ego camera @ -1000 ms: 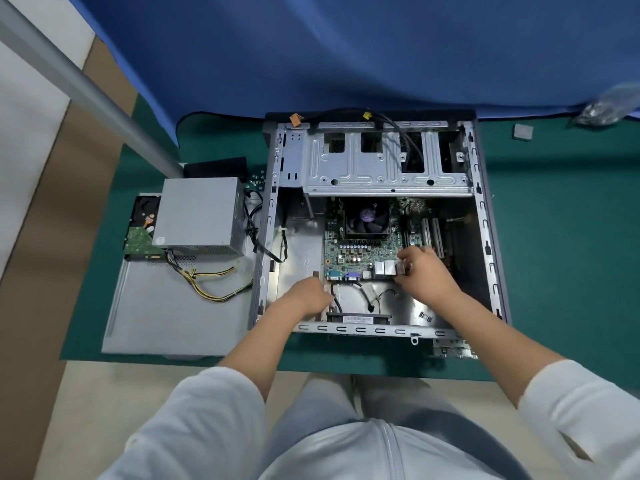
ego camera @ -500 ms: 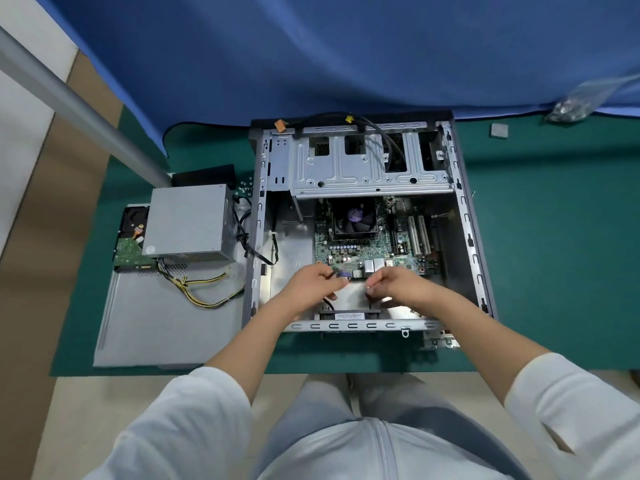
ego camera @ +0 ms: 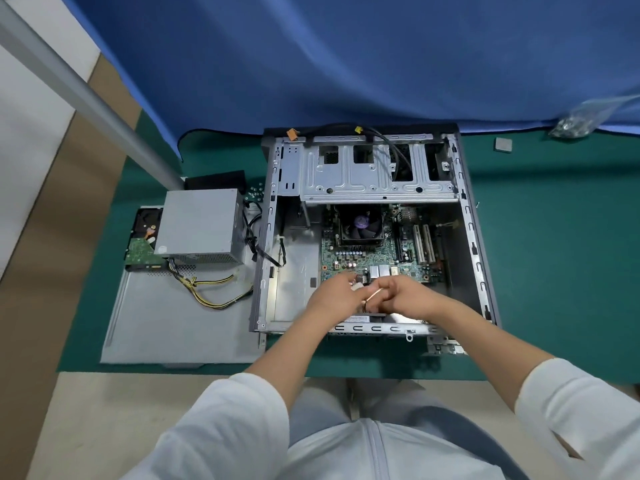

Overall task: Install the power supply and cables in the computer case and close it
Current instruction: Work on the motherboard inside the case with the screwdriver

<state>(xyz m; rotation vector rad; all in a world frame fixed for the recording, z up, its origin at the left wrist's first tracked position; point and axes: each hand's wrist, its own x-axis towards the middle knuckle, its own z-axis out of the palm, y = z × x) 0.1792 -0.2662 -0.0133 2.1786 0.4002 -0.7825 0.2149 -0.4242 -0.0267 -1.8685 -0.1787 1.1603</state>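
The open computer case lies flat on the green mat, its motherboard exposed. Outside it, on the detached grey side panel, stands the grey power supply with its yellow-and-black cables trailing to the right. Both hands meet over the case's near edge. My left hand pinches a small white connector. My right hand has curled fingers gripping a thin cable beside that connector.
A hard drive lies left of the power supply. Loose screws sit by the case's far left corner. A small grey square part and a plastic bag rest at the far right. A metal pole crosses the left.
Both hands have drawn together and lifted off the rear ports toward the case's near edge, now holding a small connector and cable between them. The head camera has shifted slightly.
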